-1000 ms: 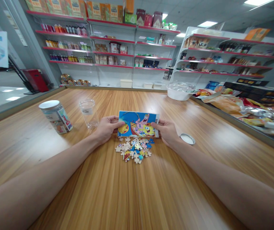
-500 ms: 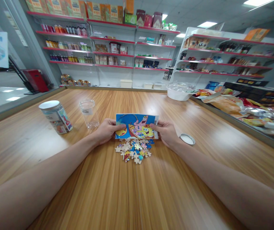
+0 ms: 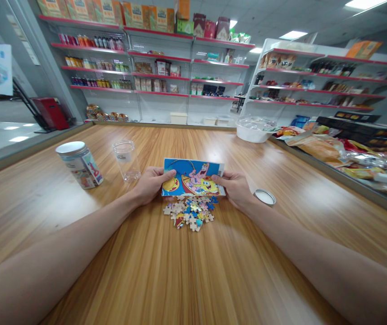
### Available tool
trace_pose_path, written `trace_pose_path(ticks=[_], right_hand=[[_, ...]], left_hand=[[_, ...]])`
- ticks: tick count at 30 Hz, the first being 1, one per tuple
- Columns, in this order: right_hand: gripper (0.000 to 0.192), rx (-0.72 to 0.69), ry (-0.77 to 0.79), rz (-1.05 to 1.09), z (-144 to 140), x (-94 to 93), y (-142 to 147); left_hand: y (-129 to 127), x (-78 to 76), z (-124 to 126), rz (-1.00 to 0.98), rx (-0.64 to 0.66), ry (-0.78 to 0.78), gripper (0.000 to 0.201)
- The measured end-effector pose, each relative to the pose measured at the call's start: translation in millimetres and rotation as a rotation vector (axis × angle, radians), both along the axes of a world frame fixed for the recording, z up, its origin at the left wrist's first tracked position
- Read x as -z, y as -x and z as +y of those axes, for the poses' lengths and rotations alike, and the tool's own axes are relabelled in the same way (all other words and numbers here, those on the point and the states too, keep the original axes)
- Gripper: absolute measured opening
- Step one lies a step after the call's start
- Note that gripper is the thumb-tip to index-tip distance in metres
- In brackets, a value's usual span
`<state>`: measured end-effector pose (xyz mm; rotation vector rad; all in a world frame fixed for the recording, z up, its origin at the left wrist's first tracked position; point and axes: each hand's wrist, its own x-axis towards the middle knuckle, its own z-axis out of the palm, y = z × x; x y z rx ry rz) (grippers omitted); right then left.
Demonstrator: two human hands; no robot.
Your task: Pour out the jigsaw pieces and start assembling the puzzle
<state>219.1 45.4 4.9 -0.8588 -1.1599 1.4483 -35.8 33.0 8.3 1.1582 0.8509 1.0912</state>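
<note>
Between my two hands is a blue cartoon picture card (image 3: pixel 193 178), tilted up to face me. My left hand (image 3: pixel 151 184) pinches its left edge, thumb on the front. At the right edge my right hand (image 3: pixel 236 186) grips it the same way. The fingers behind the card are hidden. Just below the card, a heap of jigsaw puzzle pieces (image 3: pixel 190 212) lies on the wooden table (image 3: pixel 166 275), some plain side up, others printed side up; the card hides the far part of the heap.
A clear open jar (image 3: pixel 126 162) and a labelled jar with a white lid (image 3: pixel 80 166) stand at the left. A loose round lid (image 3: pixel 264 197) lies right of my right hand. Farther off are a white bowl (image 3: pixel 254 133), packaged snacks (image 3: pixel 342 153) and stocked shelves (image 3: pixel 159 77).
The card has tilted slightly, its upper left corner a bit higher. My left thumb has shifted up a little on the card. The puzzle pieces stay put.
</note>
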Motion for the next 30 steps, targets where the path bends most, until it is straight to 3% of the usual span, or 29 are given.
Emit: trace_pose_path(ticks=[7, 14, 19, 30], right_hand=[[0.036, -0.016, -0.008, 0.009, 5.6, 1.6, 0.7], [0.039, -0.007, -0.044, -0.020, 31.6, 3.6, 3.8], [0.041, 0.011, -0.061, -0.049, 31.9, 1.5, 6.0], [0.041, 0.090, -0.134, -0.161, 35.4, 4.9, 0.1]], left_hand=[[0.6, -0.2, 1.9, 0.066, -0.008, -0.030, 0.041], [-1.0, 7.3, 13.7, 0.182, -0.140, -0.114, 0.035], [0.6, 11.5, 22.1, 0.306, -0.238, -0.174, 0.032], [7.9, 3.0, 21.8, 0.473, -0.271, -0.255, 0.026]])
